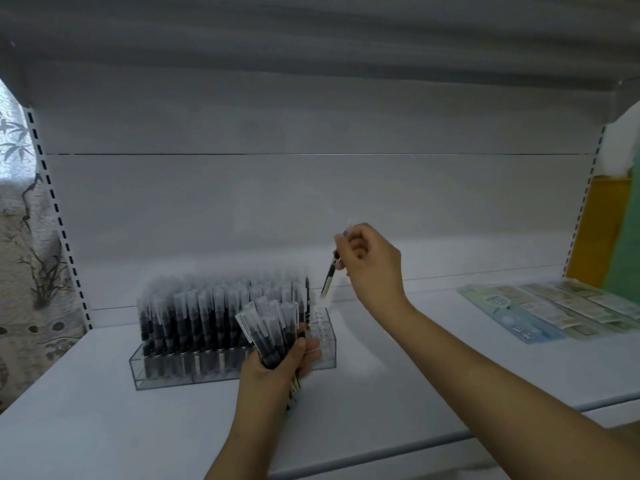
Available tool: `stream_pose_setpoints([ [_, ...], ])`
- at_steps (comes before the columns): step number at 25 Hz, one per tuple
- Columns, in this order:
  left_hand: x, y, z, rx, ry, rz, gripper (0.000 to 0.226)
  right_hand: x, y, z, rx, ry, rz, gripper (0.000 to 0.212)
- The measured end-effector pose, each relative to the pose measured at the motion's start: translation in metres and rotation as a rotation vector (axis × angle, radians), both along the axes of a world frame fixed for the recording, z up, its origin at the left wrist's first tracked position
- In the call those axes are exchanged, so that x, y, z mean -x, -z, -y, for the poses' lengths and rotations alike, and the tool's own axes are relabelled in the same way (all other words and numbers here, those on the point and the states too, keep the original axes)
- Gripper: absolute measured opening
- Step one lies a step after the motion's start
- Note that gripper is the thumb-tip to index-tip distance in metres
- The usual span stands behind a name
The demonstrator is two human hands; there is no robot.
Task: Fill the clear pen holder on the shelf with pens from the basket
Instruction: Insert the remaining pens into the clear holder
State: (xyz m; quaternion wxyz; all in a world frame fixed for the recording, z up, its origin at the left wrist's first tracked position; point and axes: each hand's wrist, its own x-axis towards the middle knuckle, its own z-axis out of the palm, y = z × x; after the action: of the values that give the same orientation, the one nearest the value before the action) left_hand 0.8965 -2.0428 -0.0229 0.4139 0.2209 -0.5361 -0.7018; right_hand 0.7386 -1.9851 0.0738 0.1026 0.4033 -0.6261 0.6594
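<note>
The clear pen holder [232, 355] on the white shelf [398, 375] stands nearly full, only its right-end holes empty. The right hand [372, 263] pinches one pen [328, 278] above that gap; the left hand [277, 362], before the holder, grips a bundle of pens [268, 330].

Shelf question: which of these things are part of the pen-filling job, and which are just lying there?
Part of the job:
- clear pen holder, nearly full
- bundle of pens in the left hand
- single pen in the right hand

Just lying about:
- printed sheets on the shelf
</note>
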Motion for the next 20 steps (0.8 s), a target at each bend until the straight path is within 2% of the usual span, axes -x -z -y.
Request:
stream_pose_setpoints([
  [5, -0.001, 0.000, 0.001, 0.024, -0.004, 0.022, 0.013, 0.003, 0.017, 0.031, -0.176, -0.122, -0.101, 0.013],
  [8, -0.002, 0.001, 0.002, 0.044, -0.008, 0.022, 0.012, 0.009, 0.021, 0.040, -0.281, -0.093, -0.162, 0.017],
  [13, -0.001, 0.003, 0.002, 0.064, 0.003, 0.041, 0.009, 0.020, 0.024, 0.043, -0.311, -0.118, -0.085, 0.014],
  [18, -0.002, 0.007, 0.005, 0.095, 0.023, 0.098, 0.011, 0.018, 0.052, 0.043, -0.646, -0.118, -0.235, 0.020],
  [20, -0.002, 0.006, 0.004, 0.129, 0.019, 0.116, 0.016, 0.016, 0.057, 0.038, -0.658, -0.055, -0.268, 0.024],
])
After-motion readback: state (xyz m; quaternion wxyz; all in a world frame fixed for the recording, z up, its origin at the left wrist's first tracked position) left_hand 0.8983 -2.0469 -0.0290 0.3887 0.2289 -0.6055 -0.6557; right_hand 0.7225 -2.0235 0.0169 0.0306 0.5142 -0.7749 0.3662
